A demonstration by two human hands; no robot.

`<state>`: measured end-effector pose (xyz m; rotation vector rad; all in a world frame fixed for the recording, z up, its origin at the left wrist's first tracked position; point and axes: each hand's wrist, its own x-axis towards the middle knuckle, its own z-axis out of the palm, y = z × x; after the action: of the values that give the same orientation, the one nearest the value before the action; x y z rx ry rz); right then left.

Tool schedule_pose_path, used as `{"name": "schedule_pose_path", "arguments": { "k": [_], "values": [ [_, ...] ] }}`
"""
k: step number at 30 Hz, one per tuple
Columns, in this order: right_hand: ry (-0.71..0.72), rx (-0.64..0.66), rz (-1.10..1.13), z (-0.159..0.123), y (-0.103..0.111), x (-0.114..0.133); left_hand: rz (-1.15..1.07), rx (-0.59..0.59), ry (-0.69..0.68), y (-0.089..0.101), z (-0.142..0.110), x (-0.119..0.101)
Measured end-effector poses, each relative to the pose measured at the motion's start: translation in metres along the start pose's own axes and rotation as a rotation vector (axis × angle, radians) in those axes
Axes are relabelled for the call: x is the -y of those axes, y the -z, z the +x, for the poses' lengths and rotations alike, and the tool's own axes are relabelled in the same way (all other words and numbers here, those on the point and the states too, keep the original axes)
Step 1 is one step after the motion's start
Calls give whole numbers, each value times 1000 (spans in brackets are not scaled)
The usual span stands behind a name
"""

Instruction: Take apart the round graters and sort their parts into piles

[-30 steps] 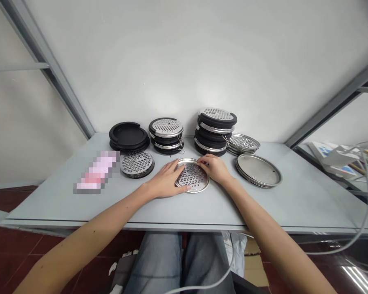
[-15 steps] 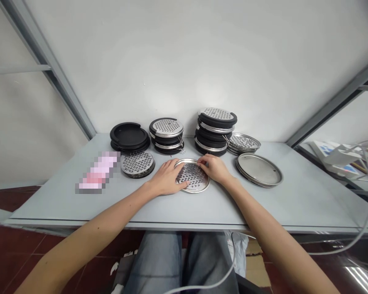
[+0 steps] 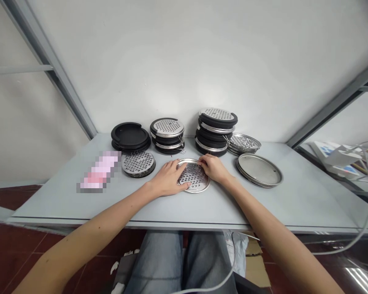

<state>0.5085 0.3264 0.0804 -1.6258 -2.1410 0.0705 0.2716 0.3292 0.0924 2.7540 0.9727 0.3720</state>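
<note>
A round stainless-steel grater disc (image 3: 194,177), punched with curved holes and edged by a raised rim, is laid flat on a grey table (image 3: 309,204). Its left edge is covered by the left hand (image 3: 168,179), fingers spread; its upper rim is met by the right hand (image 3: 214,168), fingers pressed together.

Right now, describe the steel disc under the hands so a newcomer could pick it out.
On the grey table, below the tall black stacks, lies a holed steel disc. Only it sits under both the left hand and right hand.
</note>
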Motion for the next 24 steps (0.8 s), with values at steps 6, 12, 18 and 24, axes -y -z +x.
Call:
{"name": "schedule_pose_path", "arguments": {
  "k": [6,12,18,24],
  "values": [
    [-8,-21,-8,0,-2,0,-4,7,10,1,0,0],
    [-42,1,-59,0,0,3,13,20,10,1,0,-1],
    [-53,-1,-54,0,0,4,42,12,-17,1,-1,0],
    [-99,4,-94,-1,0,6,20,-15,-37,-1,-1,0]
  ]
}}
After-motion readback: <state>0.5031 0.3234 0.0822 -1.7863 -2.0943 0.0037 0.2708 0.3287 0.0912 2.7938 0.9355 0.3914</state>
